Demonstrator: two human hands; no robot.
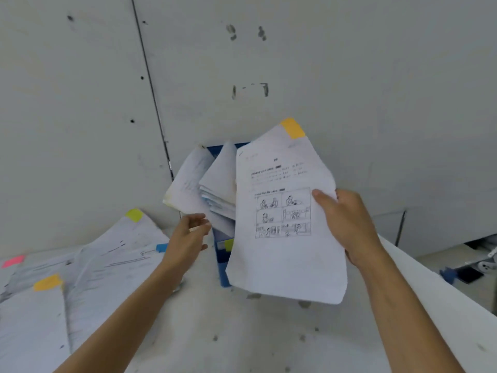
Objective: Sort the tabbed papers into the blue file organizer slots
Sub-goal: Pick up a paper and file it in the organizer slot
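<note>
At centre, right hand (347,227) grips yellow-tabbed paper (285,251).
Let our slack left hand (188,238) spread the organizer (222,267) slot first.

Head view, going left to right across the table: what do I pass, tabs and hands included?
pink tab → orange tab on the pile → green tab → blue tab → left hand → blue file organizer → held paper → right hand gripping it.
</note>
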